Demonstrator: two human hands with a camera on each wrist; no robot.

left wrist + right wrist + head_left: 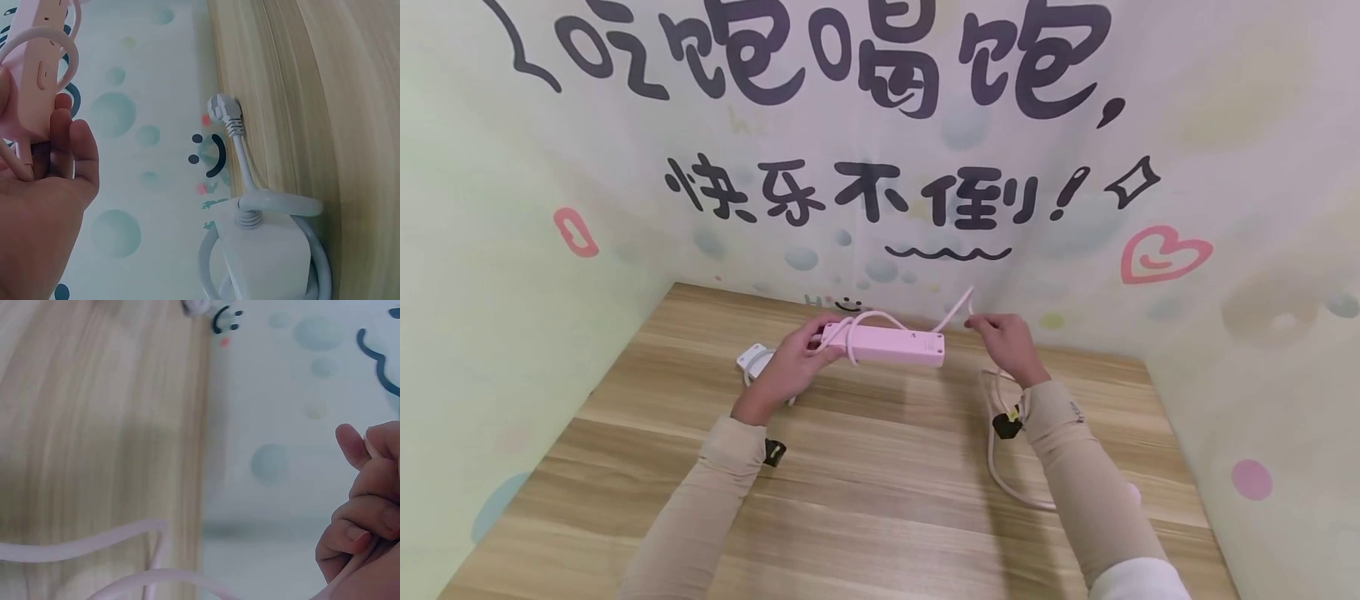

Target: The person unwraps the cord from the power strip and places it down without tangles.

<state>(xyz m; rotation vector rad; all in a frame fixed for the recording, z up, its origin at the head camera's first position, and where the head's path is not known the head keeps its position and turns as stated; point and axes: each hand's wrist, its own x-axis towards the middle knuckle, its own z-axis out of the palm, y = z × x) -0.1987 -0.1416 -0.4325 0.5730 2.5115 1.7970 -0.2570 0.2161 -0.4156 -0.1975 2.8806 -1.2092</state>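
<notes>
A pink power strip is held above the table by my left hand, which grips its left end. Its pink cord loops around that end, and the left wrist view shows the loop crossing the pink body. To the right, my right hand pinches the cord above the table. In the right wrist view, the fingers curl around the cord. More of the pink cord trails down onto the table under my right forearm.
Behind my left hand, a white power strip wrapped in its own cord lies near the back wall, its plug on the wood. A black object sits by my left sleeve, and another black piece by the right. Printed walls enclose the wooden table.
</notes>
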